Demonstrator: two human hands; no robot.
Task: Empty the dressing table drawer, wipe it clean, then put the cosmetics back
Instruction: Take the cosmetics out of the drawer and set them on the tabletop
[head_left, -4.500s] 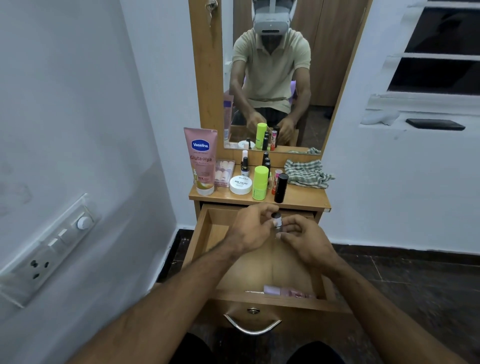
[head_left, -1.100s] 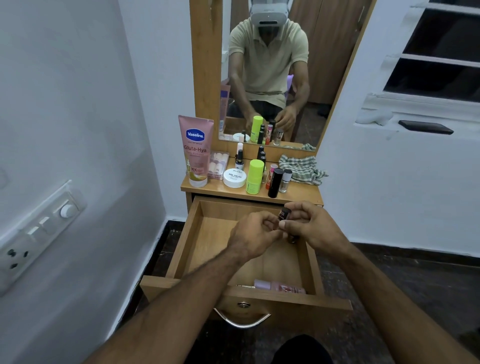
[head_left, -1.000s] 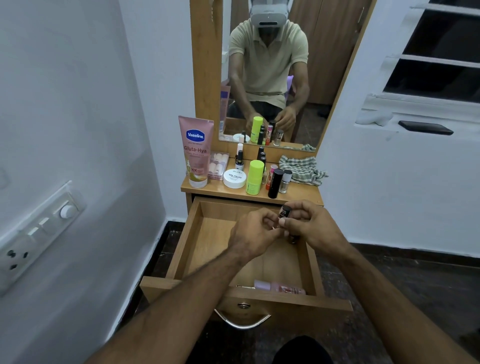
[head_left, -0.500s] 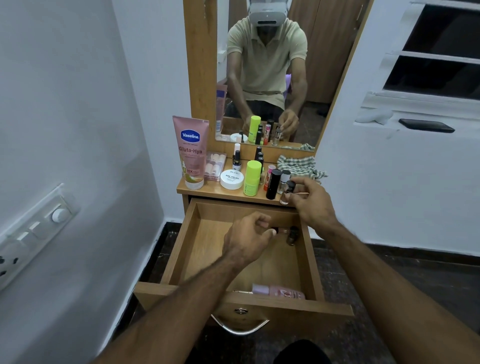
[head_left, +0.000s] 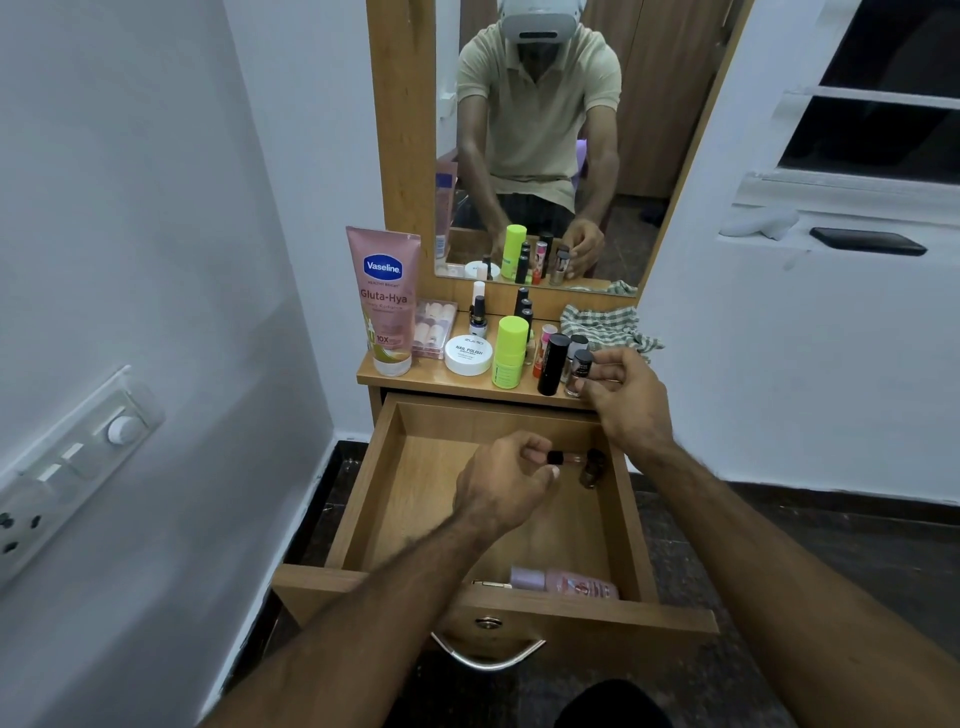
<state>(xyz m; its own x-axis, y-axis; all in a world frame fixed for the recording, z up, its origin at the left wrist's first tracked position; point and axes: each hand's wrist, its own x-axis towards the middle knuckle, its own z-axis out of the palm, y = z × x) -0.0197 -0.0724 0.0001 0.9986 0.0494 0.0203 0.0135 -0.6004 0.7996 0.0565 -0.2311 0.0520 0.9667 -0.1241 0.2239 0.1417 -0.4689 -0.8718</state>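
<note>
Right hand (head_left: 626, 400) moved up to tabletop, pinching small bottle (head_left: 581, 372) | left hand (head_left: 506, 486) pinches black-capped bottle (head_left: 566, 458) in drawer (head_left: 363, 499)

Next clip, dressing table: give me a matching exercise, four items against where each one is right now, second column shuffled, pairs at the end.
Items
1. Vaseline tube
2. checked cloth
3. pink bottle
4. small clear bottle with a black cap

Places
A. lying inside the drawer against its front wall
B. pinched in the left hand, over the drawer's back part
C. standing at the left end of the tabletop
D. bunched at the right end of the tabletop, by the mirror

Pairs: 1-C, 2-D, 3-A, 4-B
</note>
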